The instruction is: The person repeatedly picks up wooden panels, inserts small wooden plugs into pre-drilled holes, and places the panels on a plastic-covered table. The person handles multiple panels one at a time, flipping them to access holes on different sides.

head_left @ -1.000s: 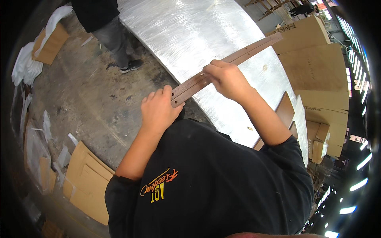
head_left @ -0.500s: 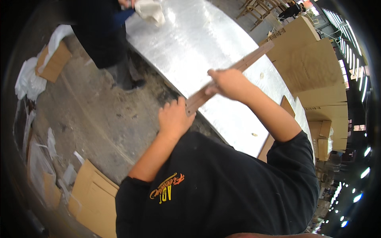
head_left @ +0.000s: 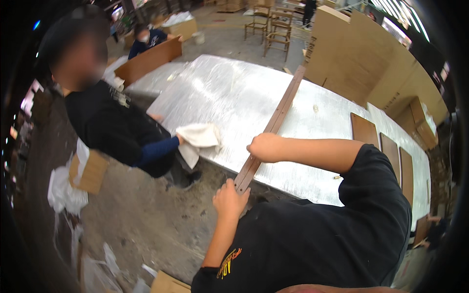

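A long brown wooden rail with a groove and small holes lies slantwise over the shiny covered table. My left hand is closed round its near end, just off the table's edge. Farther up, my right hand sits curled on the rail, its fingers folded and partly hidden. The rail's far end reaches toward the table's opposite edge.
Across the table corner, a co-worker holds a white cloth. Brown wooden panels lie at the right. Large cardboard sheets stand beyond the table. Chairs are farther back. A carton and plastic wrap lie left.
The view has tilted up and turned, showing more of the co-worker and room. The rail now points more directly away from me. Both hands stay on it, the right one now more tightly curled.
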`<state>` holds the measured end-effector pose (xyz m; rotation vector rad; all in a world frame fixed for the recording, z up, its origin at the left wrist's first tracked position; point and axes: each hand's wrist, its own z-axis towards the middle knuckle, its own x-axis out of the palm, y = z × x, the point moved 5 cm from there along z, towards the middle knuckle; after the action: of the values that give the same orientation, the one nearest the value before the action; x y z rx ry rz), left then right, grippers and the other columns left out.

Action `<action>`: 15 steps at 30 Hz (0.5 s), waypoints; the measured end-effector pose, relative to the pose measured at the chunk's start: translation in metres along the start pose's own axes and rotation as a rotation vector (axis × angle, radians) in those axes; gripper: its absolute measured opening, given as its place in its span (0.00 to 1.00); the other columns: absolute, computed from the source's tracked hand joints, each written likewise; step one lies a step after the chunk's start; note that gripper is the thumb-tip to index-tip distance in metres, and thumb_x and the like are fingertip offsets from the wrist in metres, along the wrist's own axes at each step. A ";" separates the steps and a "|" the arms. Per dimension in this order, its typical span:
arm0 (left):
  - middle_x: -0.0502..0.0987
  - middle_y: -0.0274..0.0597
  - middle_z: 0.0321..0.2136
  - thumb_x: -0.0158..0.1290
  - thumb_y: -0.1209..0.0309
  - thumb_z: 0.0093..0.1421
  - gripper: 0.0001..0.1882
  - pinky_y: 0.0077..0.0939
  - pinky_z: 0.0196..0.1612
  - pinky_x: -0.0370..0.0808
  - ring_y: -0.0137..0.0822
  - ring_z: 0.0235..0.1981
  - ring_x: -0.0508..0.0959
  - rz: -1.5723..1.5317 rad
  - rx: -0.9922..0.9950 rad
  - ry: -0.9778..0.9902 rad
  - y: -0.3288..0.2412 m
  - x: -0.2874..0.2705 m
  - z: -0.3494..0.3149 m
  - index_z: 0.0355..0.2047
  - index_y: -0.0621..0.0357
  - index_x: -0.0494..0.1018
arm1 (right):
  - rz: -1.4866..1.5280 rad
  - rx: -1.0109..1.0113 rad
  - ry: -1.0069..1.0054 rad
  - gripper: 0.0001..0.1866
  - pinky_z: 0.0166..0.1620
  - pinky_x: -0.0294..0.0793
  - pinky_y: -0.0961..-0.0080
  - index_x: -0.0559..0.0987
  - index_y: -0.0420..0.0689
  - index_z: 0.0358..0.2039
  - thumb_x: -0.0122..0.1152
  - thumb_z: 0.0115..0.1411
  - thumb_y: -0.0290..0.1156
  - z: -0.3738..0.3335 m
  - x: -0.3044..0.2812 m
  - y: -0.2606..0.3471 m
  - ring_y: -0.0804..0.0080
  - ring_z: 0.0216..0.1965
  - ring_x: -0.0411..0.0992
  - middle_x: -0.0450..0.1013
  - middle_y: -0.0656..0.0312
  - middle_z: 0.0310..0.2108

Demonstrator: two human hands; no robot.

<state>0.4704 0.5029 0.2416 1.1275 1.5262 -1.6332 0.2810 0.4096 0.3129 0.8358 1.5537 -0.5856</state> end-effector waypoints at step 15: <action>0.82 0.51 0.37 0.68 0.46 0.54 0.28 0.54 0.43 0.77 0.58 0.42 0.82 0.036 0.006 0.019 -0.008 0.000 0.000 0.40 0.56 0.73 | -0.028 -0.009 -0.059 0.11 0.37 0.83 0.53 0.83 0.39 0.29 0.65 0.58 0.35 -0.004 -0.001 -0.007 0.47 0.33 0.83 0.81 0.47 0.26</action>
<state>0.4634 0.5044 0.2449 1.1707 1.5050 -1.6084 0.2729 0.4086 0.3135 0.7849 1.5150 -0.6181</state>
